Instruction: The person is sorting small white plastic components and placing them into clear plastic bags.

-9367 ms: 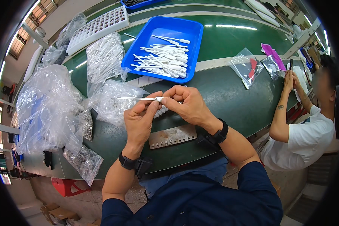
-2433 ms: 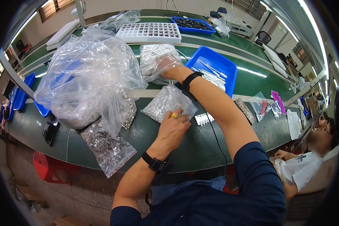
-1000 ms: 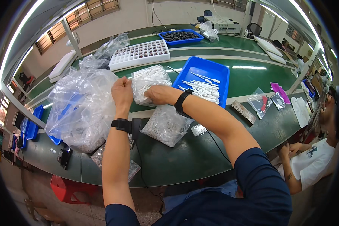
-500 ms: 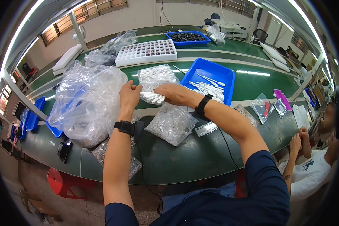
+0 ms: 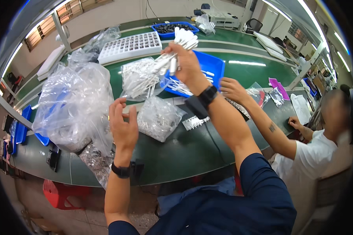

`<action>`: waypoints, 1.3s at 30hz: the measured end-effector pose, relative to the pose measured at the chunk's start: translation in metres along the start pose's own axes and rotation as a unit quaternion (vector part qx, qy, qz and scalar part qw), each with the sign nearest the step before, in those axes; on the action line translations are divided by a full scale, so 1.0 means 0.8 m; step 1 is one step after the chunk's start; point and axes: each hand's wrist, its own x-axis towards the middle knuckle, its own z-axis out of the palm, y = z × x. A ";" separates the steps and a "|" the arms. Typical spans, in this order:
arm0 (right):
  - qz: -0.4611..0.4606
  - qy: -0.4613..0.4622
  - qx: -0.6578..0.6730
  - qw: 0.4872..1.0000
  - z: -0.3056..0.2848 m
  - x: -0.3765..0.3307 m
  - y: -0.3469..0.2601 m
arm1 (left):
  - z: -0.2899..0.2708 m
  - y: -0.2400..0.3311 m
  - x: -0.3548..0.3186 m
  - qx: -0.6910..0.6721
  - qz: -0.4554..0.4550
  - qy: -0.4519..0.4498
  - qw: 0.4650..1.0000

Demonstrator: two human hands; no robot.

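Note:
My right hand (image 5: 188, 64) is closed around a bundle of slim white plastic sticks with thicker rounded ends (image 5: 186, 38), raised above the bench. Just left of it lies a clear bag (image 5: 131, 78) with more such sticks spilling from its mouth. Behind and under my right wrist is a blue tray (image 5: 213, 62) holding loose sticks of the same kind. My left hand (image 5: 122, 125) is open and holds nothing, its fingers spread and slightly curled. It hovers between the big heap of clear plastic bags (image 5: 76, 102) and a bag of small whitish pieces (image 5: 159, 117).
A white grid tray of small parts (image 5: 131, 46) and a blue tray of black pieces (image 5: 164, 33) stand farther back. At right, a co-worker's hand (image 5: 233, 91) reaches over the bench, near a metal strip (image 5: 196, 122) and a purple packet (image 5: 278, 89).
My right hand has lifted a bundle of white sticks from the clear bag. My left hand has drawn back toward me and opened. The co-worker's arm has reached in from the right.

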 end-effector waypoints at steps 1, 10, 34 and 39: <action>0.008 0.005 -0.001 1.000 -0.005 -0.016 -0.017 | -0.009 0.008 -0.014 0.002 -0.009 -0.002 1.000; 0.083 -0.415 -0.592 0.686 -0.061 -0.223 -0.095 | -0.016 0.023 -0.100 -0.020 -0.007 -0.411 0.911; -0.088 -0.346 -0.715 0.601 -0.141 -0.279 -0.009 | 0.017 0.070 -0.173 0.130 0.070 -0.320 0.936; -0.059 -0.350 -0.694 0.626 -0.142 -0.280 -0.015 | 0.026 0.077 -0.175 0.180 0.056 -0.346 0.919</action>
